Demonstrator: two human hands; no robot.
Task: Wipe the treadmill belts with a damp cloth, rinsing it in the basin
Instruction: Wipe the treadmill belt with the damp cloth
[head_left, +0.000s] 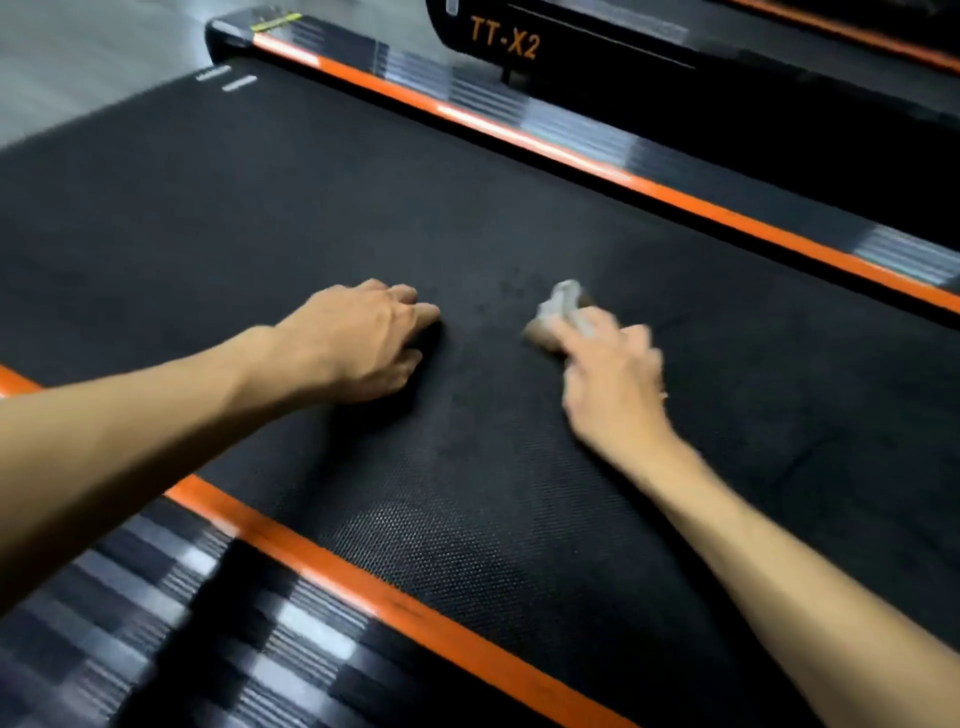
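Two bare hands reach onto the black treadmill belt (260, 218). The right hand (610, 379) holds a small pale cloth (561, 306) in its fingers (587, 332) and presses it on the belt, near the middle, closer to the far orange edge strip (519, 136). The left hand (358, 340) rests on the belt beside it, fingers loosely bent, holding nothing. The picture is blurry.
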